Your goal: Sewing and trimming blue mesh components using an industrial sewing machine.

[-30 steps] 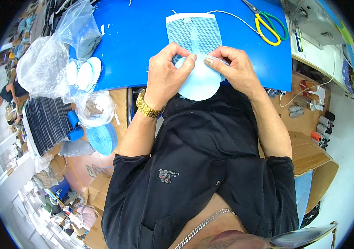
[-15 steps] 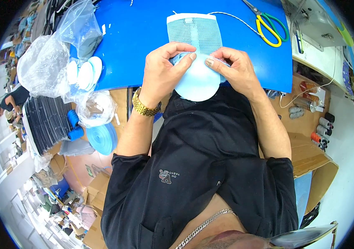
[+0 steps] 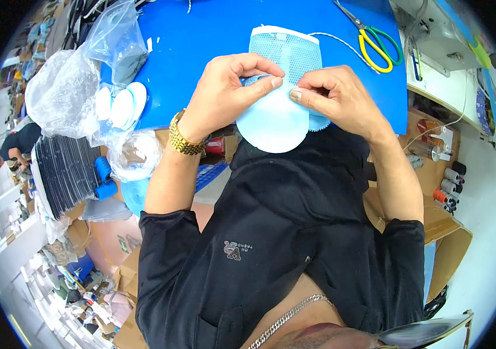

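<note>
A light blue mesh pouch (image 3: 301, 53) with a white top band lies over the near edge of the blue table. At its near end is a smooth, pale blue rounded panel (image 3: 274, 125), which hangs past the edge over my lap. My left hand (image 3: 233, 87) pinches the panel's upper edge between thumb and fingers. Close beside it, my right hand (image 3: 341, 102) pinches the same edge. Below the right hand, a piece of mesh with a toothed edge (image 3: 319, 122) sticks out. What lies between the fingertips is too small to make out.
Yellow-and-green-handled scissors (image 3: 375, 49) lie at the far right beside a white cord (image 3: 341, 41). White oval pieces (image 3: 122, 109) and clear plastic bags (image 3: 62, 93) are at the left. A sewing machine (image 3: 443, 43) stands on the right, with thread spools (image 3: 448, 186) below it.
The mesh pouch has shifted right, while the rounded panel has moved slightly left and nearer me. My right hand has moved a little right, and the toothed mesh edge now shows below it.
</note>
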`<control>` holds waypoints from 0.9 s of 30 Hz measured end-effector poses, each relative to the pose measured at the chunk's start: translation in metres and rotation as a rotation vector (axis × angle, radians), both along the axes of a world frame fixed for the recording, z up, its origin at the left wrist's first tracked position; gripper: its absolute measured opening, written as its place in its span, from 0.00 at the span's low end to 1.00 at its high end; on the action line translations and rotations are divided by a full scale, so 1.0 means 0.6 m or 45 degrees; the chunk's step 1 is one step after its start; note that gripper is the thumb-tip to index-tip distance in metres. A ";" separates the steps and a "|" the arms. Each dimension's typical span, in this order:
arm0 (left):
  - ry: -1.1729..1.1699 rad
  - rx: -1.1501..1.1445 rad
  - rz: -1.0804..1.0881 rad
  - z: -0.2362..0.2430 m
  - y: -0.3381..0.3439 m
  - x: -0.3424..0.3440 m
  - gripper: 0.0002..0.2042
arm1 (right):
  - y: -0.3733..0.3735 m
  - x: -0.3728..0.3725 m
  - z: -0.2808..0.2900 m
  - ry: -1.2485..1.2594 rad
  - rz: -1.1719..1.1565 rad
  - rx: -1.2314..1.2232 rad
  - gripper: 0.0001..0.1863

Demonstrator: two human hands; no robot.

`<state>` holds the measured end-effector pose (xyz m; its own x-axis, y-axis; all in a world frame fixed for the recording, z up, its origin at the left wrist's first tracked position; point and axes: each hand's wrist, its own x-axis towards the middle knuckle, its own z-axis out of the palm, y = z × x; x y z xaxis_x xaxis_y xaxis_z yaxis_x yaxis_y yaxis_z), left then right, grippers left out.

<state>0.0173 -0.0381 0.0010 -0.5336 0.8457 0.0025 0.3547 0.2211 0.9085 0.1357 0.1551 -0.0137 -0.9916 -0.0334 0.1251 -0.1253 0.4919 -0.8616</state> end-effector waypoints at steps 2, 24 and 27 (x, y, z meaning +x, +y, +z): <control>0.014 0.007 0.032 0.005 -0.003 -0.002 0.08 | -0.008 0.003 0.005 -0.024 -0.052 -0.016 0.15; -0.025 0.001 -0.086 0.153 0.003 -0.147 0.10 | -0.069 -0.101 0.043 0.285 -0.332 -0.586 0.10; -0.099 0.051 -0.169 0.137 0.058 -0.190 0.09 | -0.034 -0.124 0.030 0.266 -0.408 -0.679 0.10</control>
<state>-0.0964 -0.0032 0.0834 -0.4173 0.9088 0.0010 0.3067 0.1398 0.9415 0.0610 0.1347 0.0046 -0.8953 0.3792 0.2339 -0.2347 0.0448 -0.9710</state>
